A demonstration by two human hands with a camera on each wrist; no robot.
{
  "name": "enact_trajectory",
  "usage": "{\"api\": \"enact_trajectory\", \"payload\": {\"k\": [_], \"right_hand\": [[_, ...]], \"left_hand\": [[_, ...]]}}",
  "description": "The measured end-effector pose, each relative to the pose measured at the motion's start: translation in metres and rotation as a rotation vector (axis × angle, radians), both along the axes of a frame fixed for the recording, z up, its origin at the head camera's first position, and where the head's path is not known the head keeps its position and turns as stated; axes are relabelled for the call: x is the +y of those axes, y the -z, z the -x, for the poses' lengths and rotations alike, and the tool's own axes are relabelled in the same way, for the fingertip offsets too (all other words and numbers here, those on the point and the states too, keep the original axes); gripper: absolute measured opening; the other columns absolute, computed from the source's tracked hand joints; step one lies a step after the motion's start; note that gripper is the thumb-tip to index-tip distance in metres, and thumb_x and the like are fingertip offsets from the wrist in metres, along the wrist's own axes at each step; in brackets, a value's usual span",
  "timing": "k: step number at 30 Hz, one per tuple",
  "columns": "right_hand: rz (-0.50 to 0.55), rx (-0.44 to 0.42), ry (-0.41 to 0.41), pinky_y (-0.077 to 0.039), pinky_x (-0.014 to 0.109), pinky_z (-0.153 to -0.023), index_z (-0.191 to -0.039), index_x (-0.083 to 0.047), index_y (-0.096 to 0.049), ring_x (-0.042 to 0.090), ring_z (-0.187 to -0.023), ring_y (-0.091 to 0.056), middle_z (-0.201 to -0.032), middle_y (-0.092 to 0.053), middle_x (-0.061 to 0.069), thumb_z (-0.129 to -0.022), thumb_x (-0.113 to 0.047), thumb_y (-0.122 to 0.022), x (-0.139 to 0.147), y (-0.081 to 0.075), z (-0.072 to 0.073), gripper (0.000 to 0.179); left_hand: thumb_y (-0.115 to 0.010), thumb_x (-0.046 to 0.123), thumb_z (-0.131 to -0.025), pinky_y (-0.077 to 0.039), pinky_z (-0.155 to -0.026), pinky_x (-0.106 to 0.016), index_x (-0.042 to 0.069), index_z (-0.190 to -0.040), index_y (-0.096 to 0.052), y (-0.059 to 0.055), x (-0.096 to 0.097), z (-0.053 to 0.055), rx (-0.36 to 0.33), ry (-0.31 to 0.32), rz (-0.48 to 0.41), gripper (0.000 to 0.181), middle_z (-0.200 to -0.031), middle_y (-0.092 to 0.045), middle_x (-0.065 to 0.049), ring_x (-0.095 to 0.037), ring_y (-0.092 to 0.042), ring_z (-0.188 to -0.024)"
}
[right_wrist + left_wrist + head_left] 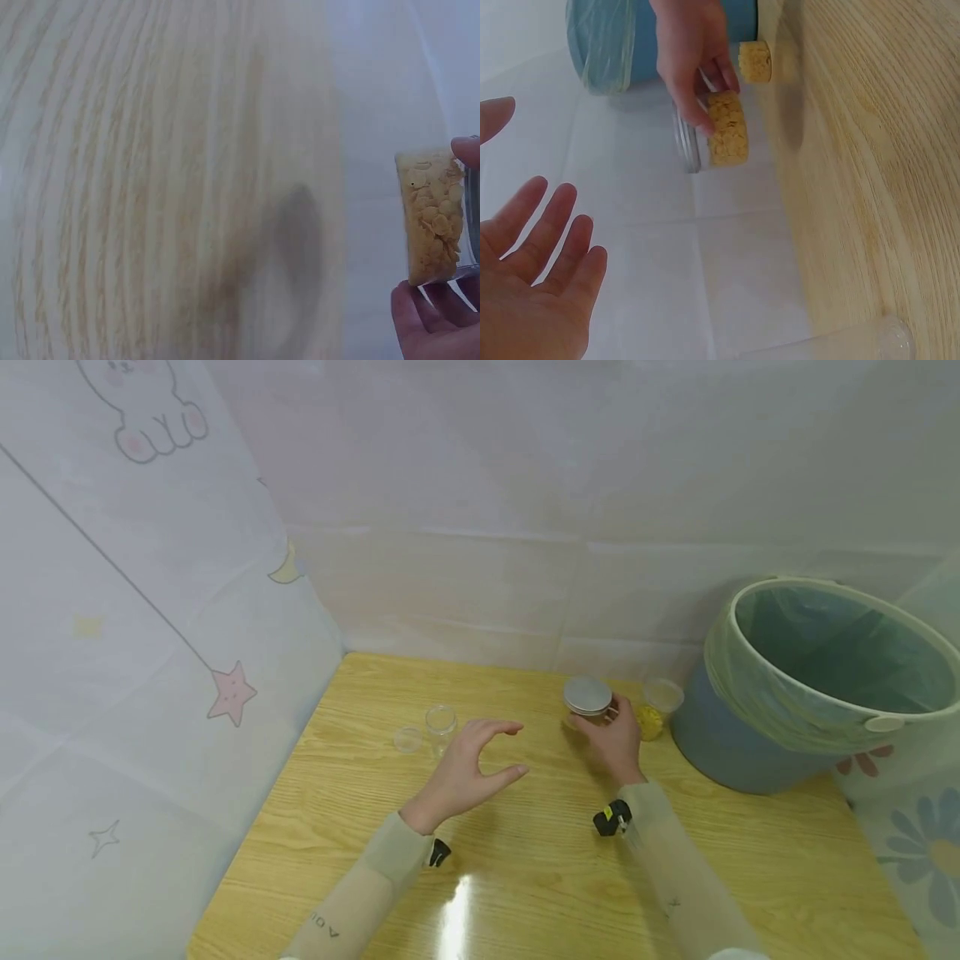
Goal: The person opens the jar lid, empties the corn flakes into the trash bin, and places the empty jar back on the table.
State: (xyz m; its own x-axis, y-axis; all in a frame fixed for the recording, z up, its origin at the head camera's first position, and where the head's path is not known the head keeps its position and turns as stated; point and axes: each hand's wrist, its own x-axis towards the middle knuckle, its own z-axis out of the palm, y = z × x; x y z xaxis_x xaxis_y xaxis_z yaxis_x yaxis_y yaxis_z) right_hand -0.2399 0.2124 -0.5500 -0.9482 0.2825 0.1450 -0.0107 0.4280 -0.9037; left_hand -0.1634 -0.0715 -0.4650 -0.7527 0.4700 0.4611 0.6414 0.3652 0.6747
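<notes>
My right hand grips a clear jar of yellow flakes with a silver lid. In the left wrist view the jar is lifted a little off the table, and its flakes fill much of it. My left hand is in the air left of it, thumb and fingers spread apart with nothing between them. A clear, empty-looking jar stands just beyond the left hand, a clear round disc beside it.
A blue bin with a plastic liner stands at the right. Close to it are a small container of yellow flakes and a clear round piece. White sheeting hangs behind the wooden table.
</notes>
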Motion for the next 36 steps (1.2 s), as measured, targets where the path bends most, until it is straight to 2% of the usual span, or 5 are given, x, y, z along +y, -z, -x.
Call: {"api": "enact_trajectory", "payload": {"k": [6, 20, 29, 31, 36], "right_hand": [[0.006, 0.037, -0.058, -0.044, 0.049, -0.104, -0.147, -0.002, -0.044, 0.035, -0.125, -0.052, -0.141, -0.051, 0.017, -0.078, -0.030, -0.092, -0.005, -0.015, -0.008, 0.088], [0.024, 0.137, -0.190, -0.041, 0.045, -0.108, -0.146, -0.001, -0.044, 0.032, -0.129, -0.052, -0.141, -0.052, 0.016, -0.079, -0.019, -0.091, -0.022, -0.062, -0.037, 0.083], [0.044, 0.214, -0.275, -0.040, 0.049, -0.107, -0.142, 0.011, -0.043, 0.038, -0.124, -0.053, -0.136, -0.052, 0.025, -0.081, -0.001, -0.085, -0.041, -0.116, -0.075, 0.074], [0.050, 0.214, -0.290, -0.038, 0.052, -0.107, -0.143, 0.011, -0.043, 0.039, -0.125, -0.052, -0.137, -0.052, 0.025, -0.082, 0.001, -0.084, -0.042, -0.117, -0.078, 0.074], [0.052, 0.213, -0.307, -0.036, 0.054, -0.109, -0.146, 0.003, -0.047, 0.035, -0.125, -0.053, -0.138, -0.055, 0.019, -0.082, -0.002, -0.085, -0.038, -0.104, -0.075, 0.074]], "left_hand": [[-0.077, 0.030, -0.093, -0.043, -0.103, -0.042, 0.016, -0.139, -0.059, -0.002, 0.000, 0.000, -0.021, -0.004, -0.002, 0.052, -0.133, -0.061, 0.002, -0.016, -0.050, -0.127], [-0.078, 0.027, -0.092, -0.043, -0.103, -0.043, 0.014, -0.141, -0.057, -0.009, -0.001, 0.003, 0.026, -0.009, -0.018, 0.055, -0.131, -0.060, 0.003, -0.016, -0.051, -0.125], [-0.079, 0.031, -0.092, -0.040, -0.106, -0.045, 0.012, -0.142, -0.056, -0.016, -0.002, 0.004, 0.028, -0.031, -0.028, 0.058, -0.133, -0.060, 0.002, -0.017, -0.049, -0.126], [-0.079, 0.032, -0.091, -0.040, -0.107, -0.046, 0.012, -0.142, -0.056, -0.018, -0.002, 0.005, 0.028, -0.033, -0.035, 0.059, -0.134, -0.060, 0.001, -0.017, -0.049, -0.127], [-0.078, 0.032, -0.092, -0.039, -0.108, -0.044, 0.013, -0.143, -0.055, -0.025, -0.002, 0.006, 0.038, -0.027, -0.071, 0.059, -0.137, -0.059, 0.000, -0.017, -0.050, -0.129]]}}
